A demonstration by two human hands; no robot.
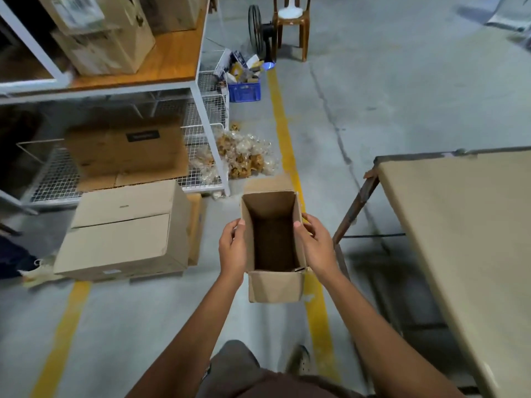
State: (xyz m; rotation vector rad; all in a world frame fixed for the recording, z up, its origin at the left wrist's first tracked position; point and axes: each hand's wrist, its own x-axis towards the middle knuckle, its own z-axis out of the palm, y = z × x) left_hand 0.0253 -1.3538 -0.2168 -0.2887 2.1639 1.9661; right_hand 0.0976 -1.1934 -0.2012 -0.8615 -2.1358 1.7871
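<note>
Gripping one open cardboard box (273,242) with two hands: left hand (232,248) at 9 o'clock, right hand (316,248) at 3 o'clock, curling fingers (309,224) round its walls.

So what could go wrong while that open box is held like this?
1. The cardboard box is held only by its thin side walls, with the left hand and right hand pinching the rims; the walls could buckle or slip.
2. The table corner stands close on the right and might catch an elbow.
3. Clear packets lie piled on the floor ahead, a likely trip hazard.
</note>
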